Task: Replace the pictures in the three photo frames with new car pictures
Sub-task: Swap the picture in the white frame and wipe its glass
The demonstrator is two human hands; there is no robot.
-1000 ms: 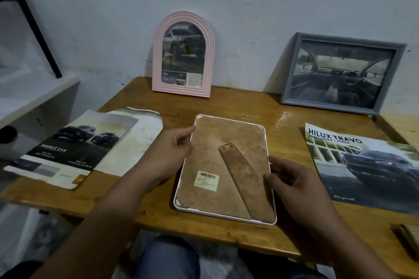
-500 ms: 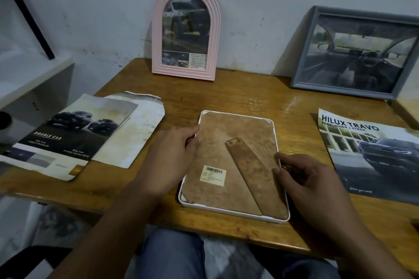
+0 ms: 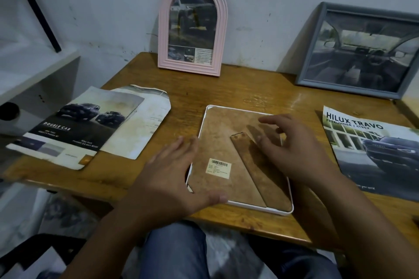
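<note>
- White frame (image 3: 244, 207): lying face down on the wooden table (image 3: 226, 95), brown backing board (image 3: 226, 129) up, between the two hands.
- Stand flap (image 3: 254, 165): lying flat on the backing, just under the right fingers.
- Right hand (image 3: 301, 154): hovering over the backing's far corner, fingers spread and relaxed, gripping nothing.
- Left hand (image 3: 174, 179): lying open and flat, thumb over the frame's near edge.
- Advice: likely opening the back; bracing the rim with the left hand while the right is working each corner tab loose, lifting the board evenly.
- Hilux sheet (image 3: 374, 154): lying beyond the right hand.
- Double-cab sheets (image 3: 79, 129): lying beyond the left hand.
- Pink arched frame (image 3: 192, 22), grey frame (image 3: 360, 52): leaning on the wall, past both hands.
</note>
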